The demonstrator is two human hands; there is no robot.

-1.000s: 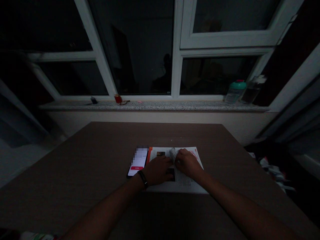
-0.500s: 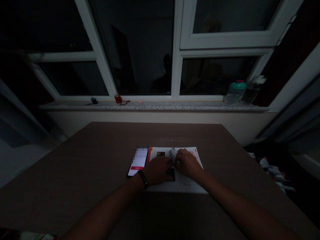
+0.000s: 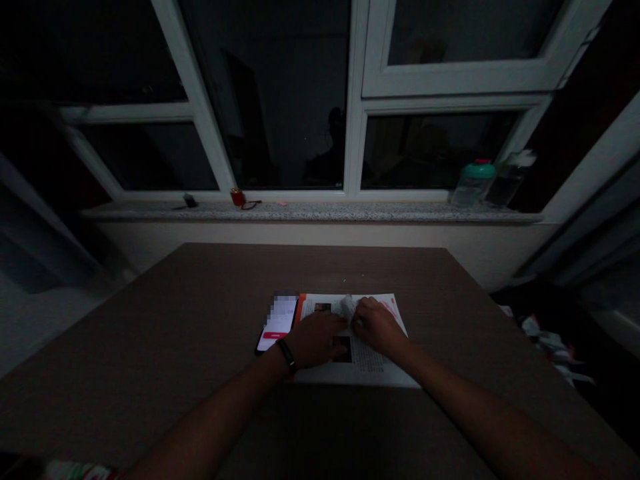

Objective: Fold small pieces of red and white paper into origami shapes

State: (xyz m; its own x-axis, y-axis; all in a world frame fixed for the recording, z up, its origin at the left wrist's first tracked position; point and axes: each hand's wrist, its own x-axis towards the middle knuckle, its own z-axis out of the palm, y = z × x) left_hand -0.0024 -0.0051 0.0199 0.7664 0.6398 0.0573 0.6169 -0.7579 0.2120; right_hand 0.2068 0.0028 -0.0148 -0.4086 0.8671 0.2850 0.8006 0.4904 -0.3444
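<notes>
A printed sheet or booklet [image 3: 369, 363] with an orange left edge, text and small pictures lies flat on the table. My left hand [image 3: 317, 339], with a dark band at the wrist, rests palm down on it, fingers stretched and thumb apart. On its right, my right hand [image 3: 379, 328] is curled, thumb and fingertips pressed together at the side of a crumpled grey-white piece [image 3: 348, 305], paper or thin film. That piece stands up between both hands; its lower part is hidden by fingers. Left of the sheet lies a lit phone [image 3: 278, 317], touching or nearly touching it.
The brown table [image 3: 200, 320] reaches toward a wall below a speckled windowsill [image 3: 320, 212]. A teal-lidded bottle [image 3: 475, 183], a clear bottle [image 3: 507, 180] and a small red item [image 3: 238, 197] stand on the sill. Crumpled pale items [image 3: 553, 347] lie beyond the table's right edge.
Both hands stay at almost the same spot over the sheet, with only slight finger movement around the crumpled piece. The whole view has shifted a little.
</notes>
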